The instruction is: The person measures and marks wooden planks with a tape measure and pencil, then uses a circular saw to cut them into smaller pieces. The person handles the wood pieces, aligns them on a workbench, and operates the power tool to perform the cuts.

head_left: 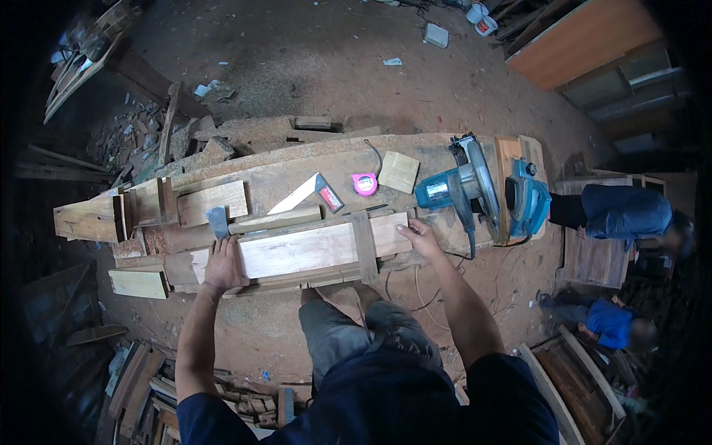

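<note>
A long pale wooden board (pixel 308 251) lies lengthwise before me on the wooden workbench (pixel 337 157). My left hand (pixel 224 265) spans the board near its left end, fingers reaching its far edge and thumb low by its near edge. At the right end, my right hand (pixel 420 239) grips the corner, thumb on top and its other fingers partly hidden. A short wooden strip (pixel 363 246) crosses the board left of my right hand. Just beyond my left fingers is a flat grey metal tool head (pixel 217 221); its handle cannot be made out.
Beyond the board lie a try square (pixel 315 194), pink tape measure (pixel 364 184), dark pencil (pixel 368 210) and square wood piece (pixel 398 172). A teal circular saw (pixel 437 191) and another teal power tool (pixel 528 199) occupy the right end. Wood blocks (pixel 87 216) crowd the left; two people are at right.
</note>
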`<control>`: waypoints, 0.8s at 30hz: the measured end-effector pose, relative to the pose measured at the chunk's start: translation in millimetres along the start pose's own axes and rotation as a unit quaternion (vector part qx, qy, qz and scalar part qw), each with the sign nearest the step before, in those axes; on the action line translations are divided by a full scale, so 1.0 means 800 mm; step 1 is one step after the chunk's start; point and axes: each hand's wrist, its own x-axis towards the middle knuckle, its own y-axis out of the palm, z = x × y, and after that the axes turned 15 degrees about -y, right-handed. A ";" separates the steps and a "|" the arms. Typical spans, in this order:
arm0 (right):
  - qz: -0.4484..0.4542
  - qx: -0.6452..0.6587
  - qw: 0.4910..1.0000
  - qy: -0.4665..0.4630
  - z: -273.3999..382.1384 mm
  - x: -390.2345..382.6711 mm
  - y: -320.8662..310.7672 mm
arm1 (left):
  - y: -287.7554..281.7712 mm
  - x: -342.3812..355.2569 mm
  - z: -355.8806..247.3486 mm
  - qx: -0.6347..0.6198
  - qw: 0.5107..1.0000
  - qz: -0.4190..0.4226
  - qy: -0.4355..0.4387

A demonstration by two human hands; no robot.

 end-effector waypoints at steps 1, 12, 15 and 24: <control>-0.016 -0.007 1.000 0.004 0.005 -0.004 0.004 | -0.002 -0.003 -0.007 0.029 0.999 -0.014 0.001; 0.297 -0.552 0.722 -0.291 0.098 0.005 0.009 | 0.004 0.016 -0.220 -0.070 0.980 -0.079 0.171; 0.331 -0.536 0.728 -0.271 0.094 0.018 0.012 | 0.002 0.023 -0.228 -0.092 0.977 -0.086 0.174; 0.273 -0.461 0.813 -0.230 0.125 0.088 -0.017 | 0.011 0.023 -0.226 -0.128 0.970 -0.108 0.179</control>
